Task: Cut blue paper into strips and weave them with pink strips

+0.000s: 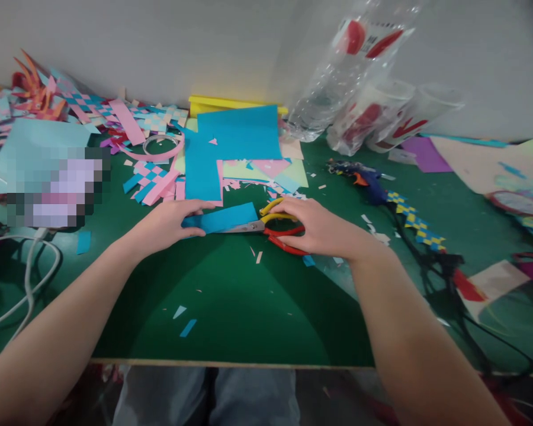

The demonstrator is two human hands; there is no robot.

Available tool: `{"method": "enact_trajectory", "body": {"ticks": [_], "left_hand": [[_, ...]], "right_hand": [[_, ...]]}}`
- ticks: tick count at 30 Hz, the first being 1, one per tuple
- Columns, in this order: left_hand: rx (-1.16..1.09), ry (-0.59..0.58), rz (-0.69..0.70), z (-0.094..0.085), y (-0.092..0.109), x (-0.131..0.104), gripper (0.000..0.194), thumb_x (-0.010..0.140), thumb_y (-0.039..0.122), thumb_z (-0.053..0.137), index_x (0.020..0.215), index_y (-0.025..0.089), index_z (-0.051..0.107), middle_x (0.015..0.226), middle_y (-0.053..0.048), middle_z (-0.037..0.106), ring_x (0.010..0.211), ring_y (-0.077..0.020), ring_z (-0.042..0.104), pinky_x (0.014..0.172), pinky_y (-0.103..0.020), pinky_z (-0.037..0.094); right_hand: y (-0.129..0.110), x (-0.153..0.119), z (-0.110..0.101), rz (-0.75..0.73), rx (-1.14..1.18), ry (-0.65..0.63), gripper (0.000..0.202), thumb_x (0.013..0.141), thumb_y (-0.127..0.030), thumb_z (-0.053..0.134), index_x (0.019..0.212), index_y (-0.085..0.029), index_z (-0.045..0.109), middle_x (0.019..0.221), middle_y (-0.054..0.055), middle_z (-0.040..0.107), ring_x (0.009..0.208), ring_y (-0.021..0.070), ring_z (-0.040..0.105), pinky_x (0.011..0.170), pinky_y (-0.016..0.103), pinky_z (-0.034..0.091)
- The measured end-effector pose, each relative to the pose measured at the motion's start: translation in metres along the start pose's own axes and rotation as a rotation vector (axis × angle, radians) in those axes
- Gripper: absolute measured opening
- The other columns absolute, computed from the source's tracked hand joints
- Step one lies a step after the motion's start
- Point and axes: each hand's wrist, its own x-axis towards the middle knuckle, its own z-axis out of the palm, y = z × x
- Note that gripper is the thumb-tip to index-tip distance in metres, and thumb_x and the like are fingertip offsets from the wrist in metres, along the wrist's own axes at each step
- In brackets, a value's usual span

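My left hand pinches the left end of a blue paper strip between thumb and fingers. In my right hand is a pair of scissors with yellow and red handles. Their blades point left along the lower edge of the strip and lie partly under or against it; whether they stand apart is hard to tell. Just behind the hands lie larger blue paper sheets on pink and pale green paper. Small paper scraps are scattered on the green table in front.
A pile of woven paper pieces and a tape roll lie at the back left. A bottle and wrapped paper cups stand at the back right. A blue glue gun with a black cord lies right; a white cable lies left.
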Motion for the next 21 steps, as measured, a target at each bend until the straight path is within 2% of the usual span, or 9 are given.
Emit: {"method": "enact_trajectory", "body": {"ticks": [8, 13, 18, 21], "left_hand": [[0.003, -0.053, -0.071, -0.0108, 0.0029, -0.0011, 0.060, 0.082, 0.031, 0.070, 0.140, 0.030, 0.055, 0.113, -0.006, 0.069, 0.100, -0.0220, 0.064, 0.085, -0.032, 0.050], [0.017, -0.050, -0.082, -0.0115, 0.0045, -0.0016, 0.060, 0.082, 0.034, 0.070, 0.139, 0.030, 0.055, 0.107, -0.005, 0.069, 0.096, -0.0220, 0.064, 0.080, -0.031, 0.048], [0.025, -0.057, -0.079, -0.0113, 0.0053, -0.0012, 0.060, 0.082, 0.033, 0.069, 0.140, 0.031, 0.054, 0.102, -0.004, 0.068, 0.087, -0.0200, 0.063, 0.075, -0.029, 0.047], [0.021, -0.051, -0.072, -0.0103, 0.0041, -0.0008, 0.060, 0.082, 0.033, 0.069, 0.140, 0.031, 0.054, 0.101, -0.004, 0.068, 0.087, -0.0202, 0.062, 0.075, -0.029, 0.047]], "right_hand": [[0.0027, -0.0007, -0.0004, 0.009, 0.036, 0.000, 0.041, 0.081, -0.043, 0.061, 0.117, -0.024, 0.062, 0.132, 0.009, 0.063, 0.124, 0.0313, 0.056, 0.104, 0.053, 0.043], [0.0023, -0.0016, -0.0018, 0.023, 0.033, -0.007, 0.042, 0.081, -0.044, 0.061, 0.118, -0.024, 0.061, 0.134, 0.009, 0.062, 0.126, 0.0327, 0.053, 0.104, 0.053, 0.041], [-0.0015, -0.0038, -0.0028, 0.048, 0.008, -0.043, 0.042, 0.080, -0.046, 0.061, 0.116, -0.024, 0.060, 0.129, 0.010, 0.063, 0.119, 0.0328, 0.057, 0.098, 0.052, 0.045], [-0.0045, -0.0044, -0.0021, 0.026, -0.008, -0.030, 0.042, 0.080, -0.045, 0.060, 0.117, -0.025, 0.059, 0.130, 0.010, 0.063, 0.121, 0.0335, 0.057, 0.100, 0.053, 0.042]]}}
